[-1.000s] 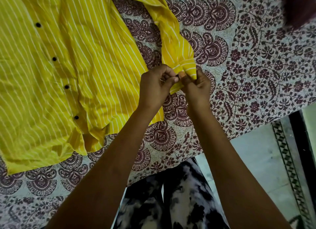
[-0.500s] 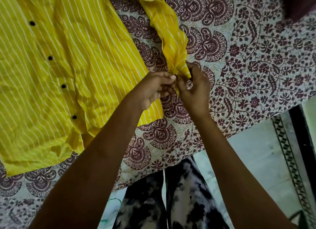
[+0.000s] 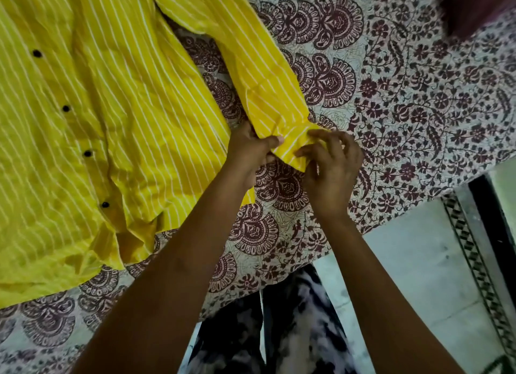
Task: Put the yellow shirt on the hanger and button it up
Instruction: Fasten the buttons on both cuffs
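The yellow shirt (image 3: 92,116) with thin white stripes lies spread on the patterned bedsheet, its black buttons (image 3: 66,108) in a row down the front. Its right sleeve (image 3: 259,75) runs down to the cuff (image 3: 293,147). My left hand (image 3: 248,153) grips the cuff's left side, thumb on top. My right hand (image 3: 332,161) pinches the cuff's right side with thumb and forefinger, the other fingers spread loosely. No hanger is in view.
The bedsheet (image 3: 418,100) with maroon floral print covers the bed; its edge (image 3: 391,220) runs diagonally at lower right. Beyond it lie pale floor tiles (image 3: 418,276) with a patterned border. A dark red cloth (image 3: 469,5) sits at top right. My patterned trousers (image 3: 279,331) show below.
The sleeve has been laid flatter and straighter on the sheet. Both hands have shifted on the cuff, and my right hand's fingers have opened out somewhat.
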Demonstrator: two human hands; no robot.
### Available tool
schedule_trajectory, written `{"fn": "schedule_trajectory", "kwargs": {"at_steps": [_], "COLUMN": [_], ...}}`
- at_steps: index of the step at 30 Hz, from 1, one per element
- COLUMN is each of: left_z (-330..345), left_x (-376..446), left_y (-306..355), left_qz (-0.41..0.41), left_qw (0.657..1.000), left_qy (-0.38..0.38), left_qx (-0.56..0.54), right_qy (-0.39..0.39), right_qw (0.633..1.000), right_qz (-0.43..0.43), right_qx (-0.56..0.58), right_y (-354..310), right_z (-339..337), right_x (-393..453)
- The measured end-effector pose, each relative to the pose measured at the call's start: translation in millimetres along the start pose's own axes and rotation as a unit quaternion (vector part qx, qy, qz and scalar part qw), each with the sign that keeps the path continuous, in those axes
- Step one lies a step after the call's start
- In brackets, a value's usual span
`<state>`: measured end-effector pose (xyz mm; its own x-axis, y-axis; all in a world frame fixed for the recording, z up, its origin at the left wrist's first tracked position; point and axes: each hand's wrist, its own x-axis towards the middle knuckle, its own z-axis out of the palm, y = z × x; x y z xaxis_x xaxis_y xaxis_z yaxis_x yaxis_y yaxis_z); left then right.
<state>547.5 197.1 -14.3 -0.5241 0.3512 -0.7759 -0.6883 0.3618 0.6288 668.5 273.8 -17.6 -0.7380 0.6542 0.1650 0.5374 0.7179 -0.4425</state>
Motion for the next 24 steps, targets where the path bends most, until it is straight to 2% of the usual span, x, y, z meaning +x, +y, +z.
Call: {"fn": "schedule_trajectory", "kwargs": {"at_steps": [4, 6, 10, 14, 17, 24], "left_z": [4.5, 4.4, 2.3, -5.5, -16.3, -49.5], "left_x": [10.3, 10.2, -0.7, -46.4, -93.6, -214.9], "left_y": [-32.0, -37.5, -38.9, -34.5, -21.6, 0.7], "left_qz": [0.004, 0.024, 0.051, 0.094, 0.142, 0.245], "left_qw": [0.995, 0.987, 0.955, 0.955, 0.935, 0.878], "left_qy": [0.069, 0.106, 0.151, 0.151, 0.156, 0.246], "left_qx": [0.068, 0.117, 0.25, 0.235, 0.286, 0.331], "right_qy": [-0.096, -0.152, -0.202, -0.203, -0.184, -0.148], "right_qw": [0.991, 0.986, 0.979, 0.976, 0.974, 0.976], "right_qz": [-0.047, -0.038, -0.039, -0.012, 0.006, -0.08], "right_qx": [-0.083, -0.059, -0.002, 0.073, 0.131, 0.14], "right_y": [43.8, 52.3, 42.2, 13.7, -16.4, -85.9], "right_z": [15.9, 15.8, 1.5, -31.2, -65.5, -145.3], "right_x": [-26.9, -37.4, -43.8, -41.0, -37.4, -54.9]}}
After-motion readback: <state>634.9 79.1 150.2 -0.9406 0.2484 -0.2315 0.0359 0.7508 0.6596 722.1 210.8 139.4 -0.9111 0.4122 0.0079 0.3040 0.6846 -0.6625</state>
